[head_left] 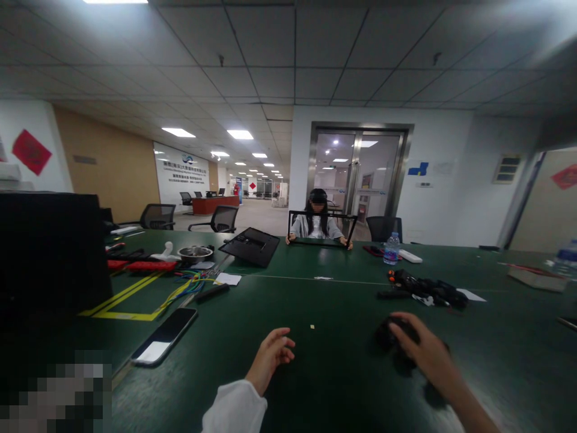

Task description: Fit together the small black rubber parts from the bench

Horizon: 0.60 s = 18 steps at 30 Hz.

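Note:
My left hand [273, 356] hovers over the green tabletop with its fingers loosely bent and apart, holding nothing. A small pale yellow square [312, 326] lies on the table just right of its fingertips. On the right, my right hand [421, 343] has its thumb and fingers closed around a dark black object [388, 334]. More black parts of it, or of something beside it, show under the palm and wrist. Blur and the hand hide what kind of thing it is.
Across the table a person holds up a black rectangular frame [323, 243]. To the left are a phone [166, 337], coloured wires [189, 285], a metal bowl [195, 255] and a tilted black panel [251, 245]. A water bottle [392, 249] and a black gear heap [428, 288] stand right.

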Each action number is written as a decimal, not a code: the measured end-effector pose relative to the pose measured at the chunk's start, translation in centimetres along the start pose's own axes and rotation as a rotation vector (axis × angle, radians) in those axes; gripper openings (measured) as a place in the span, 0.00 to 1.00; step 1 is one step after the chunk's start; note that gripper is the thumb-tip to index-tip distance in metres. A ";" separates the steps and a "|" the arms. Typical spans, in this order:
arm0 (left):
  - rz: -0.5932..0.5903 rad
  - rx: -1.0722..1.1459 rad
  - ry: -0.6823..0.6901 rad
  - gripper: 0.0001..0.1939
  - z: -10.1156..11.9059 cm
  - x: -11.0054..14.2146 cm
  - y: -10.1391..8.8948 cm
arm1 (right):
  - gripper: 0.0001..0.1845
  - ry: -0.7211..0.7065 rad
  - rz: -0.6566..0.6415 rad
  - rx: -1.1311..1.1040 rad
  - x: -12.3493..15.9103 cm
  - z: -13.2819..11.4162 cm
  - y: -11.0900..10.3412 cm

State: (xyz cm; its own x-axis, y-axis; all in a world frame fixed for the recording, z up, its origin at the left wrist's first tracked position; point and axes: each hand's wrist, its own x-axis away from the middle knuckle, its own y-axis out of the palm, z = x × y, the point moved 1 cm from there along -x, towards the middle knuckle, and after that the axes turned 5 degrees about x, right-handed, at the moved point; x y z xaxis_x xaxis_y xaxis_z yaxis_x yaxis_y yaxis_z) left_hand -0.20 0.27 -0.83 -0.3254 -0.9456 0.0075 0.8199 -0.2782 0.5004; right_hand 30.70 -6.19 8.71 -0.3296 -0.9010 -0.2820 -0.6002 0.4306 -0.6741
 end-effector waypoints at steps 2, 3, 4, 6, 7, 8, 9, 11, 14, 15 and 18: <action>-0.003 -0.032 0.006 0.17 -0.2 -0.1 0.0 | 0.23 -0.006 -0.208 -0.210 1.6 -2.7 4.4; -0.006 -0.052 0.012 0.17 -0.3 -0.2 -0.1 | 0.23 -0.006 -0.311 -0.298 2.4 -3.6 6.5; -0.010 -0.075 0.021 0.17 -0.5 -0.3 -0.1 | 0.22 0.000 -0.392 -0.372 3.0 -4.2 8.5; -0.030 -0.139 0.049 0.18 -0.7 -0.5 -0.3 | 0.22 0.013 -0.476 -0.509 4.1 -4.6 11.7; -0.046 -0.177 0.069 0.19 -0.8 -0.5 -0.3 | 0.21 0.021 -0.513 -0.561 4.4 -4.6 13.0; -0.067 -0.219 0.091 0.20 -0.9 -0.6 -0.3 | 0.21 0.028 -0.533 -0.605 4.6 -4.6 13.9; -0.095 -0.261 0.110 0.21 -1.0 -0.6 -0.3 | 0.21 0.038 -0.547 -0.639 4.7 -4.7 14.7; -0.157 -0.347 0.138 0.22 -1.1 -0.6 -0.2 | 0.20 0.046 -0.565 -0.688 4.7 -5.0 15.5; -0.234 -0.471 0.154 0.23 -1.1 -0.3 0.2 | 0.19 0.033 -0.585 -0.718 4.8 -5.8 15.6; -0.246 -0.504 0.157 0.23 -1.1 -0.1 0.4 | 0.19 0.027 -0.591 -0.716 4.9 -6.1 15.6; -0.238 -0.569 0.175 0.21 -1.0 0.1 0.7 | 0.19 0.022 -0.599 -0.699 5.1 -6.3 15.4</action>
State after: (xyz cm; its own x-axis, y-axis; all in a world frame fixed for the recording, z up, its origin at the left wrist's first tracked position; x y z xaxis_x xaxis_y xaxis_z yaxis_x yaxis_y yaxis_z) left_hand 0.81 -0.23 -1.30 -0.4868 -0.8474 -0.2122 0.8723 -0.4843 -0.0673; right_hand 15.16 -3.86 1.20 0.1692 -0.9856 -0.0009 -0.9766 -0.1676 -0.1350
